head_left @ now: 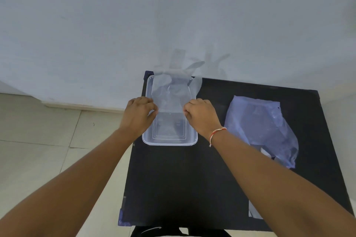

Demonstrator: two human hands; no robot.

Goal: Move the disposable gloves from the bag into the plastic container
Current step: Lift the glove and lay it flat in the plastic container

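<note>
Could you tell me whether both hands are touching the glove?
Touching: the head view shows the left hand and right hand each pinching an edge of the glove above the container.

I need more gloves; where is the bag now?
In the head view, the bag lies on the black table, right of the plastic container, beside the right hand.

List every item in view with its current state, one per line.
Plastic container: open, no lid, upright on the table.
Disposable glove: held spread above the container, fingers pointing away.
Left hand: pinching the glove's cuff edge.
Right hand: pinching the opposite cuff edge.
Bag: lying crumpled on the table, right of the container.
Table: black top, bearing container and bag.
</note>
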